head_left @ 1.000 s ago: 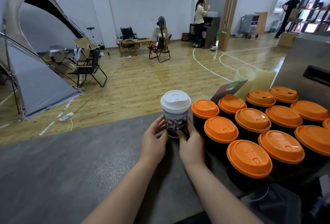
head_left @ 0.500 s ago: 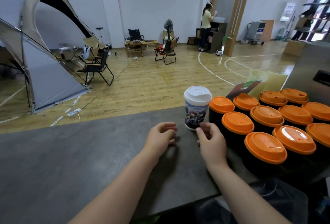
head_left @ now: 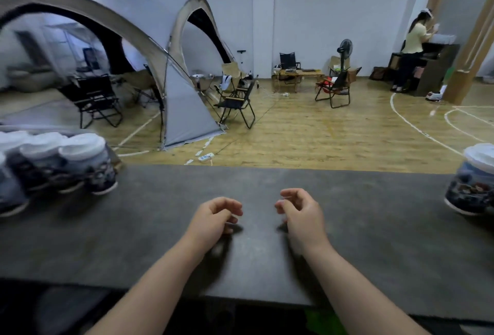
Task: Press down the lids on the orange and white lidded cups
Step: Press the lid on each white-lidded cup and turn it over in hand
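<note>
One white-lidded printed cup (head_left: 474, 182) stands at the far right edge of the dark grey counter (head_left: 160, 227). A blurred cluster of white-lidded cups (head_left: 58, 163) stands at the far left of the counter. My left hand (head_left: 213, 218) and my right hand (head_left: 300, 213) hover side by side over the counter's middle, fingers loosely curled, holding nothing and touching no cup. No orange-lidded cup is in view.
Beyond the counter's far edge is a wooden floor with a grey tent (head_left: 149, 67), folding chairs (head_left: 235, 102), a low table (head_left: 296, 74) and a fan (head_left: 344, 51). A person (head_left: 411, 48) stands at a cabinet at the far right.
The view swung left: the orange-lidded cups left the frame and the white-lidded cup slid to the right edge. Both hands let go of that cup and drew back over the counter.
</note>
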Action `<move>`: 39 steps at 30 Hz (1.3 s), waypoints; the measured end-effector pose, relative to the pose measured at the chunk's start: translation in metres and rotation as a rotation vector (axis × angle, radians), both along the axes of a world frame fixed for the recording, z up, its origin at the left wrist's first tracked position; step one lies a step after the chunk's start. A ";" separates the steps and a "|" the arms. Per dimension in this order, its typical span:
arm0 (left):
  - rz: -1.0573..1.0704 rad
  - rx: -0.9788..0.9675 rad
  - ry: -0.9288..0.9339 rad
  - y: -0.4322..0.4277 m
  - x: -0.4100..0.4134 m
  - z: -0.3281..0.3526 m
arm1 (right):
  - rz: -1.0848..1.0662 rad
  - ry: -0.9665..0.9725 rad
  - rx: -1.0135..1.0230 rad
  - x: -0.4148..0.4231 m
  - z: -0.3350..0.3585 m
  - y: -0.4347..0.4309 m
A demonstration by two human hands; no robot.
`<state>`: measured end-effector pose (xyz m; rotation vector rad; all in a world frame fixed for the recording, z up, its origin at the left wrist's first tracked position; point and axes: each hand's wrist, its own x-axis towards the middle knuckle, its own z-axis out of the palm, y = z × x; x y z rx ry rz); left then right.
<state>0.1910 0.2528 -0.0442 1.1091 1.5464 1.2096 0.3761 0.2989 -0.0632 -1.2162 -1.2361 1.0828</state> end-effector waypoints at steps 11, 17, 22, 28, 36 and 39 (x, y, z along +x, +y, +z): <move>0.486 0.155 -0.040 -0.054 -0.256 -0.022 | 0.274 -0.043 -0.018 -0.261 -0.010 -0.029; 0.348 0.121 0.105 -0.037 -0.330 -0.011 | 0.389 -0.158 0.037 -0.360 -0.005 -0.020; 0.229 0.159 0.052 -0.017 -0.347 -0.012 | 0.493 -0.255 -0.022 -0.405 -0.005 -0.003; 0.255 0.200 0.030 -0.020 -0.346 -0.016 | 0.425 -0.277 0.076 -0.401 -0.012 -0.005; 0.042 0.121 -0.257 -0.041 -0.311 -0.016 | 0.194 -0.307 0.295 -0.348 -0.007 -0.029; -0.007 0.121 -0.324 -0.044 -0.301 -0.015 | 0.211 -0.320 0.311 -0.316 0.000 -0.038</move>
